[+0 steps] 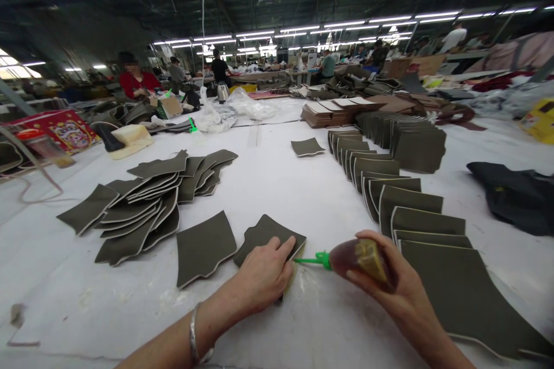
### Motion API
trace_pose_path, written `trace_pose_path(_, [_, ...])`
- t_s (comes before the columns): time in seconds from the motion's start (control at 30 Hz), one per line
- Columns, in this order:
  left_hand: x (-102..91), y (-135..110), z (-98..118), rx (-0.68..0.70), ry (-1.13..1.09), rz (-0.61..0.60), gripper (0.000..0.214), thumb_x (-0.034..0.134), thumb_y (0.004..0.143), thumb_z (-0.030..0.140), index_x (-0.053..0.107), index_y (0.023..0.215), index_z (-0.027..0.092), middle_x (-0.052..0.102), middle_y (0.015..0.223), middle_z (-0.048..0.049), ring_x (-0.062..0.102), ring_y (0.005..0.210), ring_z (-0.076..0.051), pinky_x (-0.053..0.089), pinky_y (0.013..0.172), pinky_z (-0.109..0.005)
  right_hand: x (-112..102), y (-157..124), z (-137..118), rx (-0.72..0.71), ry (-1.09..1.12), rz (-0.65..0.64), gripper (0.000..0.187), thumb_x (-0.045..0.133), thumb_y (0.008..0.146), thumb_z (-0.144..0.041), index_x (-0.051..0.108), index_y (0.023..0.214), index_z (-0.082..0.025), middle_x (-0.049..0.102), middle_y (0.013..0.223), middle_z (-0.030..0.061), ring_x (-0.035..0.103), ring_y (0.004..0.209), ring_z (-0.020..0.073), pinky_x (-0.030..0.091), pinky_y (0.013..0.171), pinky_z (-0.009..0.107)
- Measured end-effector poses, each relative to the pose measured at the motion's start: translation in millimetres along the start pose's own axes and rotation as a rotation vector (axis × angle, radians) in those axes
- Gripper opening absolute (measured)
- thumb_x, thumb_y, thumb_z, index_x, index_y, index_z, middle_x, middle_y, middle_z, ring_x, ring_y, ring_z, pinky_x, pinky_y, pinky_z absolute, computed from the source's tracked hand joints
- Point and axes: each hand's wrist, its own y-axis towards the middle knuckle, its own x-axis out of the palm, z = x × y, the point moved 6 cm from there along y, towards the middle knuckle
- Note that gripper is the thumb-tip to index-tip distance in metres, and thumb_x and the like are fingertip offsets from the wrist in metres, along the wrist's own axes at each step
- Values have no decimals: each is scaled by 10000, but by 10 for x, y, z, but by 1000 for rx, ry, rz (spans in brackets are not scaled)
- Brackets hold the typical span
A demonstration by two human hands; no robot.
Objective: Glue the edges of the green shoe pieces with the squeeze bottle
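Observation:
My right hand (398, 282) is wrapped round a squeeze glue bottle (357, 259) that lies on its side in the air. The bottle is dark amber, with a long green nozzle (311, 260) pointing left. Its tip is at the right edge of a dark olive leather-like piece (264, 236) with a pale edge. On that piece my left hand (266, 274) lies with its fingers spread, pressing it against the table. The hand hides the near part of the piece. A similar loose piece (206, 249) lies just to the left.
Several more pieces are heaped (147, 207) at the left. On the right, a long row of overlapping pieces (411, 202) runs away from me. One single piece (307, 147) lies mid-table. Brown stacks (333, 115), clear plastic (246, 105) and a black cloth (515, 196) are farther off. People work behind.

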Motion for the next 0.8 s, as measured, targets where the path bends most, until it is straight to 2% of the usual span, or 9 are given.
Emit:
trace_pose_path(0.13, [-10, 2, 1, 6, -15, -2, 511, 269, 952, 281, 400, 1441, 207, 596, 1070, -93, 644, 889, -259, 505, 817, -388, -96, 85, 46, -27, -43, 105, 486, 726, 799, -465, 515, 1200, -290, 566, 1151, 25, 591, 991, 239, 463, 899, 334])
trace_pose_path(0.33, [-24, 3, 10, 1, -25, -14, 526, 282, 945, 271, 389, 1453, 191, 595, 1106, -108, 644, 917, -271, 505, 844, -409, -22, 2, 33, -24, -15, -29, 438, 693, 834, -461, 509, 1201, -306, 582, 1124, 6, 603, 954, 209, 482, 860, 288])
trace_pose_path(0.5, [-14, 5, 5, 1, -38, -12, 528, 278, 941, 262, 386, 1454, 202, 597, 1085, -100, 646, 909, -267, 508, 840, -409, -114, 66, 51, 25, -12, 98, 486, 725, 796, -474, 515, 1198, -298, 560, 1147, 15, 585, 981, 228, 451, 895, 318])
trace_pose_path(0.57, [-11, 0, 1, -5, -57, -8, 530, 285, 938, 268, 395, 1453, 202, 597, 1092, -104, 646, 917, -272, 504, 849, -410, -80, 53, 64, 52, 12, 60, 489, 729, 789, -480, 526, 1190, -288, 570, 1136, 18, 588, 975, 228, 455, 880, 305])
trace_pose_path(0.7, [-26, -5, -35, -24, -158, -12, 548, 350, 913, 284, 413, 1451, 206, 606, 1127, -108, 635, 975, -284, 483, 891, -404, 35, -62, 169, 201, 226, -67, 529, 761, 761, -488, 553, 1189, -259, 613, 1101, 18, 596, 973, 214, 464, 849, 245])
trace_pose_path(0.8, [-88, 20, -115, -9, -305, 11, 484, 365, 910, 263, 525, 1364, 224, 628, 1156, -80, 604, 1063, -243, 445, 946, -336, 29, -150, 333, 432, 584, 8, 569, 796, 745, -452, 560, 1220, -244, 658, 1088, 30, 610, 991, 216, 492, 837, 243])
